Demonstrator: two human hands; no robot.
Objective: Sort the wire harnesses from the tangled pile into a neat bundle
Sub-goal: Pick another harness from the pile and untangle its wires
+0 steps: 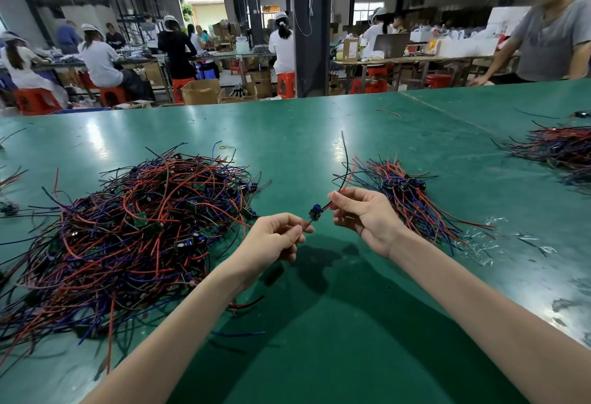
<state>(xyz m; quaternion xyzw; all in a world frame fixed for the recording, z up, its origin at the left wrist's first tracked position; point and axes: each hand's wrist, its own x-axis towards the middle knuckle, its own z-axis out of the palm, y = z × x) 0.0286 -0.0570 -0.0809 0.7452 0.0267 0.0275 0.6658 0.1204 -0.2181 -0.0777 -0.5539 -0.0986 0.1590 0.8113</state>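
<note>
Holding: one wire harness, blue connector in mid-air btwn both hands, over the bench.
left hand: thumb & forefinger pinch the wires on the connector's near side.
right hand: fingertips pinch red + black wires on the far side; loose ends stick up.
tangled pile: on bench, left of both hands.
neat bundle: on bench, just behind right hand.
other pile: far right, well apart.
</note>
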